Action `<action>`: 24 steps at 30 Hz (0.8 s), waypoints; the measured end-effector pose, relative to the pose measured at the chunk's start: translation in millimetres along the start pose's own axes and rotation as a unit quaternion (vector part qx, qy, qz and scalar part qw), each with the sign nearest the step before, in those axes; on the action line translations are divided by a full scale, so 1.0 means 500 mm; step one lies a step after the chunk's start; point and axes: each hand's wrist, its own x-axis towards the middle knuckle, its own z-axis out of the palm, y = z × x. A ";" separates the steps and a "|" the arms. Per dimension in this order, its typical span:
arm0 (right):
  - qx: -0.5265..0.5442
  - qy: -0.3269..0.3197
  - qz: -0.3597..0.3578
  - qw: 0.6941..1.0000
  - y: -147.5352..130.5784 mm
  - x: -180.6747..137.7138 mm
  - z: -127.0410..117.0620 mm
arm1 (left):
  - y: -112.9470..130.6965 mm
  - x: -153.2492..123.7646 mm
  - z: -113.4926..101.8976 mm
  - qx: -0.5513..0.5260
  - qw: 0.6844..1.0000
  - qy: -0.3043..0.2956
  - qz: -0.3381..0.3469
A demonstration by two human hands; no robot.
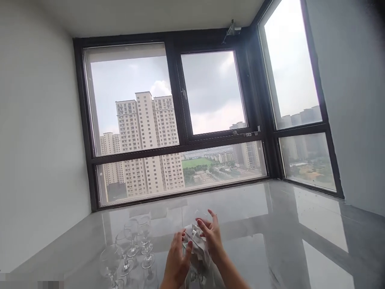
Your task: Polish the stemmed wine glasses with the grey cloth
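Head: left hand (pixel 178 256) and right hand (pixel 213 236) curl against cloth (pixel 201 245).

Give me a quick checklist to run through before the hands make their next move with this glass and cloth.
1. Right hand at the held glass: ok, its fingers are at the clear glass.
2. Left hand at the gray cloth: ok, its fingers are at the cloth's left side.
3. Stemmed wine glasses upright on the glossy ledge: ok, they stand on their feet, left of the hands.
4. Both hands apart from those standing glasses: ok, neither touches one.
5. Standing glasses apart from each other: cannot tell, their outlines overlap.
6. Held glass free of marks: cannot tell, too small and transparent here.
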 end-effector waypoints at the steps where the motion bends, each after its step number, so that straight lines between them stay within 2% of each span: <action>1: 0.000 0.023 0.012 1.000 -0.005 -0.001 -0.004 | -0.002 -0.001 0.002 -0.016 1.000 0.011 -0.010; 4: -0.003 0.062 0.017 0.998 -0.022 -0.005 -0.016 | -0.005 -0.004 0.006 -0.049 0.998 0.025 -0.020; 8: -0.039 0.120 -0.083 0.989 -0.048 0.005 -0.036 | -0.011 -0.007 0.003 -0.040 0.999 -0.001 -0.011; 10: -0.109 0.183 -0.158 0.964 -0.061 0.025 -0.055 | -0.015 -0.007 0.002 -0.019 1.000 -0.009 -0.003; 12: -0.212 0.236 -0.215 0.924 -0.067 0.056 -0.085 | -0.017 -0.006 0.002 0.003 1.000 -0.016 0.013; 14: -0.326 0.256 -0.221 0.883 -0.064 0.092 -0.123 | -0.014 -0.005 0.001 0.024 0.999 -0.025 0.030; 17: -0.420 0.248 -0.190 0.852 -0.046 0.139 -0.180 | -0.005 -0.002 -0.003 0.046 0.997 -0.032 0.049; 21: -0.448 0.254 -0.161 0.842 -0.027 0.182 -0.225 | 0.004 0.004 -0.010 0.047 0.997 -0.035 0.051; 24: -0.451 0.242 -0.156 0.845 -0.021 0.202 -0.239 | 0.008 0.002 -0.014 0.055 0.997 0.007 0.052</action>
